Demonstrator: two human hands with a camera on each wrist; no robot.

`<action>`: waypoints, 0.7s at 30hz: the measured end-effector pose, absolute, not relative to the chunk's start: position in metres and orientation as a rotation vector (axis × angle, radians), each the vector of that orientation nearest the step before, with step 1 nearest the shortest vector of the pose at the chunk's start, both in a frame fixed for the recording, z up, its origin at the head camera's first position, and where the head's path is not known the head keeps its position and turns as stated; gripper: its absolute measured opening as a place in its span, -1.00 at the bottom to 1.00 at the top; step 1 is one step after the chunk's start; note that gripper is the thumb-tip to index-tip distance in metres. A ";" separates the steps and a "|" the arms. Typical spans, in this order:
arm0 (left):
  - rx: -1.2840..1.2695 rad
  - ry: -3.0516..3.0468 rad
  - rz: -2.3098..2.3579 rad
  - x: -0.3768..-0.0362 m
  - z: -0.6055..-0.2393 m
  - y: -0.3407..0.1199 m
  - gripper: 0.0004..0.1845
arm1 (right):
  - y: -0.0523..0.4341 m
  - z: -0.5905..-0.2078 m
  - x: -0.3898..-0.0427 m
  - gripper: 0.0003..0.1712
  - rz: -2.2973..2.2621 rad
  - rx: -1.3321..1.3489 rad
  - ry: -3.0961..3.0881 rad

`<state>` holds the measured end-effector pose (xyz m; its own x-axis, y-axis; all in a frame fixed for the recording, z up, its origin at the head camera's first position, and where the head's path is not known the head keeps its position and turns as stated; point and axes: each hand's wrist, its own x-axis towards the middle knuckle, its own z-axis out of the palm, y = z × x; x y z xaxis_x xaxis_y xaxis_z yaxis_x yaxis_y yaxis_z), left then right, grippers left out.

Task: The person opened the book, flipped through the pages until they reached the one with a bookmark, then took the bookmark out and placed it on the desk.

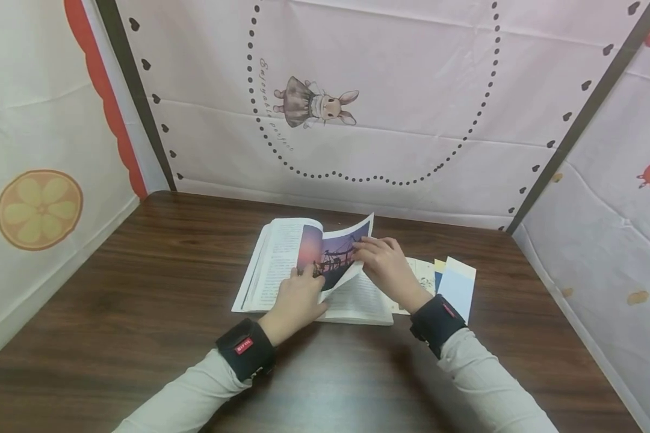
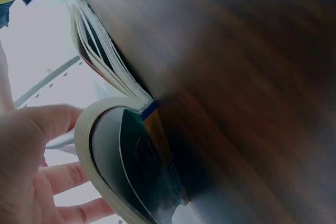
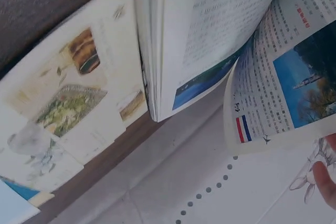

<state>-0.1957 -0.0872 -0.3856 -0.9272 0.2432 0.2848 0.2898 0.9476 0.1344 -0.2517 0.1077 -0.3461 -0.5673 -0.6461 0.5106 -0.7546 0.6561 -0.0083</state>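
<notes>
Book: an open book (image 1: 281, 264) lies flat on the dark wooden worktop (image 1: 141, 313), about mid-width and toward the far half, its printed pages facing up.
Left hand: the left hand (image 1: 295, 300) rests on the near part of the book close to the middle fold, fingers lying fairly straight against the lifted page; its grip is spread, not curled round anything. In the left wrist view the fingers (image 2: 68, 177) sit beside a page bent into a curve.
Right hand: the right hand (image 1: 384, 264) is on the right half of the book; its fingertips pinch the far right edge of the lifted page, so this grip is closed on that leaf.
Lifted page: a single page (image 1: 333, 252) with a dusk-coloured photograph stands raised and arched between the two hands. The right wrist view shows its other face (image 3: 283, 87), with small text, a blue photograph and a little striped flag.
Cards: illustrated paper cards (image 1: 455, 282) lie fanned on the worktop just right of the book, partly tucked under the right wrist.
Wrists: black bands (image 1: 246, 349) sit on both wrists above pale sleeves.
Backdrop: a pale fabric wall (image 1: 411, 90) with a rabbit figure (image 1: 314, 107) and a dotted outline stands at the far edge.
</notes>
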 end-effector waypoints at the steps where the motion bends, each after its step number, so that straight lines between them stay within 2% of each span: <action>1: -0.382 -2.830 -0.268 -0.196 -0.385 -0.087 -0.65 | 0.109 -0.346 -0.252 -0.66 0.340 1.069 -2.427; 4: -0.294 -2.826 -0.381 -0.196 -0.383 -0.088 -0.71 | 0.114 -0.348 -0.254 -0.44 0.425 0.999 -2.553; 7: -0.163 -2.831 -0.603 -0.198 -0.375 -0.095 -0.64 | 0.123 -0.351 -0.252 -0.19 0.415 0.973 -2.795; 12: -0.002 -2.799 -0.940 -0.204 -0.360 -0.113 -0.54 | 0.132 -0.363 -0.246 0.11 0.311 1.112 -3.201; 16: -0.036 -2.736 -1.000 -0.207 -0.360 -0.124 -0.42 | 0.132 -0.371 -0.243 0.17 0.293 1.117 -3.305; 21: -0.166 -2.746 -0.763 -0.204 -0.368 -0.130 -0.11 | 0.130 -0.373 -0.244 0.09 0.248 1.092 -3.343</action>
<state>-0.2043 -0.1303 -0.3679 -0.9525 0.0342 0.3027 0.1855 0.8533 0.4874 -0.2445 0.1298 -0.3733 -0.7424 -0.5924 -0.3129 -0.5397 0.8056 -0.2445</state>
